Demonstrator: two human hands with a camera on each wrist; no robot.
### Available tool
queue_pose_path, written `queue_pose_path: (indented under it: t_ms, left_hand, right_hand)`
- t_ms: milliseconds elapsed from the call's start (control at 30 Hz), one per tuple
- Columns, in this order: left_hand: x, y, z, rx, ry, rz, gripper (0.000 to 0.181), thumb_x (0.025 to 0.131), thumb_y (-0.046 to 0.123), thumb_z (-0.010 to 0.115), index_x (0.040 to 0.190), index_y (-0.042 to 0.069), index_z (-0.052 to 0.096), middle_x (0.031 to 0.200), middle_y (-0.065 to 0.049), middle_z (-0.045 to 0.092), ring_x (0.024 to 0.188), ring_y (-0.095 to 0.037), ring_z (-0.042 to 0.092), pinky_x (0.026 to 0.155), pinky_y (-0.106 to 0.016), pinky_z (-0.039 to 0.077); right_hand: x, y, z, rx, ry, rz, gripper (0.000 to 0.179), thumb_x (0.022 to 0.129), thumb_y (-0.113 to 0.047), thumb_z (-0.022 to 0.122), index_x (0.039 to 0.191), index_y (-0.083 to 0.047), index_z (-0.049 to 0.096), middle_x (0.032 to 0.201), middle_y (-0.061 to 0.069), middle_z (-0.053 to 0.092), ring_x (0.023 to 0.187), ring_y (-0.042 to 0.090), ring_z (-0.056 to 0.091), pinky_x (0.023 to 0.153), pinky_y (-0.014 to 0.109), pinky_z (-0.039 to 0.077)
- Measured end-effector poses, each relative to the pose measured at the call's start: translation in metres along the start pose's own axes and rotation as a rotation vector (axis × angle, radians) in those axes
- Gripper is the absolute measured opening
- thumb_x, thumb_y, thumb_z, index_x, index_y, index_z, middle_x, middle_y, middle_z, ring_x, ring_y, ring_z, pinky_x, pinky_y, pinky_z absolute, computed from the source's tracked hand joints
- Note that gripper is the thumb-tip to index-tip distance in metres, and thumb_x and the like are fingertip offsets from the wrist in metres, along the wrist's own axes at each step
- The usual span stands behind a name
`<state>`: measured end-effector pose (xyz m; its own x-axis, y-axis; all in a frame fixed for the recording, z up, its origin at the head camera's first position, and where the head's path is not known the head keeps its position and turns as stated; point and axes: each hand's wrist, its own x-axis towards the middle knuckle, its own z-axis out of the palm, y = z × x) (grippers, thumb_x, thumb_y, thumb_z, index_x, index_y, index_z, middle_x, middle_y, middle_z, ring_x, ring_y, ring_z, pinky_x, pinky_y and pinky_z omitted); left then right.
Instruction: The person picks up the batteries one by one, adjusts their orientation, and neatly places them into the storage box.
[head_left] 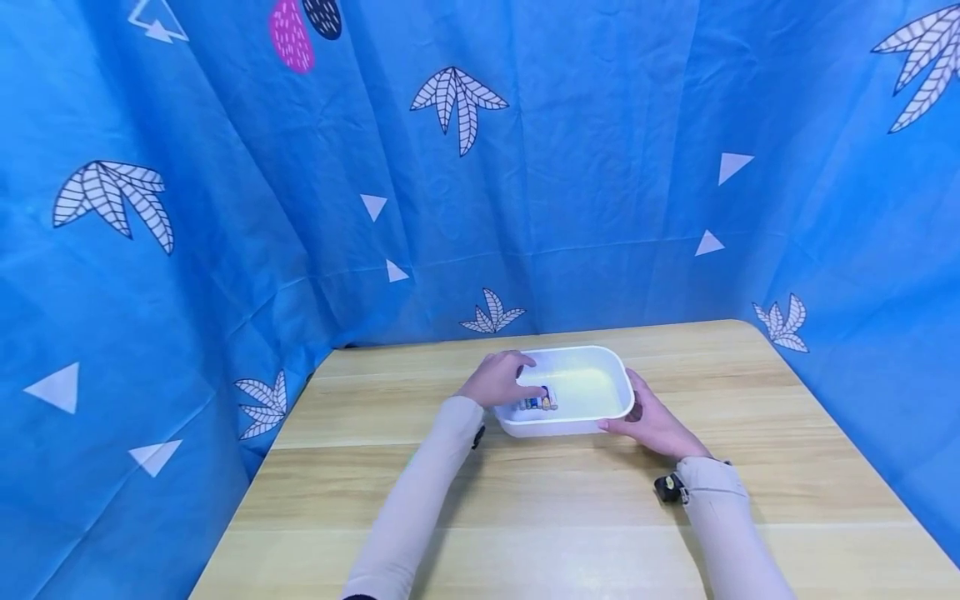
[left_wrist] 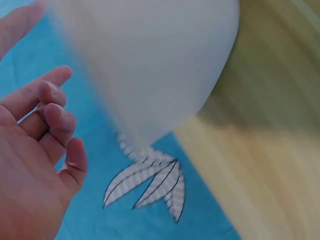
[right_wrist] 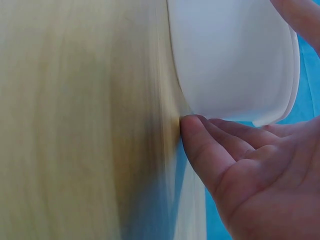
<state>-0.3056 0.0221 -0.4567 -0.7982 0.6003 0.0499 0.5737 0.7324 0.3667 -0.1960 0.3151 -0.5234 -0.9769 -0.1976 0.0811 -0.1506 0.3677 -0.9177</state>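
A white plastic basin (head_left: 573,427) with rounded corners and a raised rim sits on the wooden table. My left hand (head_left: 501,382) reaches over the basin's left end, with thumb and fingers spread above its inside. Just under that thumb is a row of several small blue, gold and silver pieces (head_left: 542,402) in the basin, partly covered by the hand. In the left wrist view the left fingers (left_wrist: 60,120) are loosely bent, apart from the blurred basin wall. My right hand (head_left: 651,425) holds the right near corner, thumb at the near rim and fingers around the end wall.
The light wooden table (head_left: 540,517) has its far edge close behind the basin. A blue curtain (head_left: 615,183) printed with leaves and triangles hangs behind and at both sides. Dark wrist devices (head_left: 670,487) are strapped at the sleeve cuffs.
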Motion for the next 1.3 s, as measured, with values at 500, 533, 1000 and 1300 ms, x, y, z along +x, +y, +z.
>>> queue_pose_path:
  t_ms: [500,533,1000,1300]
  left_hand:
    - [-0.085,-0.036,-0.060,-0.167,0.126,-0.049,0.059,0.087,0.047,0.080,0.133,0.011,0.069,0.091,-0.011,0.065,0.080,-0.016,0.053,0.070,-0.031,0.047]
    - [-0.091,-0.039,-0.063,-0.176,0.127,-0.056,0.058,0.088,0.047,0.080,0.133,0.012,0.069,0.091,-0.010,0.064,0.081,-0.016,0.053,0.071,-0.032,0.047]
    - [-0.160,-0.084,-0.058,-0.251,0.074,-0.166,0.050,0.094,0.038,0.076,0.134,0.010,0.067,0.074,0.004,0.049,0.067,-0.010,0.046,0.062,-0.025,0.040]
    - [-0.187,-0.102,-0.040,-0.281,-0.007,-0.196,0.057,0.094,0.038,0.075,0.138,0.005,0.062,0.079,0.004,0.052,0.071,-0.009,0.049,0.065,-0.023,0.042]
  right_hand:
    - [-0.007,-0.002,0.003,-0.001,0.005,-0.006,0.113,0.086,-0.029,0.085,0.166,-0.009,0.007,0.163,0.029,0.031,0.144,0.050,0.043,0.117,0.061,0.038]
    - [-0.008,-0.003,0.003,0.000,0.008,-0.006,0.113,0.085,-0.029,0.085,0.166,-0.009,0.008,0.163,0.029,0.031,0.145,0.050,0.042,0.117,0.062,0.037]
    - [-0.010,-0.007,0.001,-0.011,0.007,-0.015,0.112,0.085,-0.029,0.085,0.166,-0.010,0.009,0.165,0.027,0.030,0.147,0.050,0.038,0.119,0.065,0.033]
    - [-0.008,-0.007,0.002,-0.011,0.005,-0.037,0.112,0.086,-0.027,0.084,0.166,-0.010,0.008,0.161,0.029,0.034,0.143,0.050,0.044,0.115,0.063,0.039]
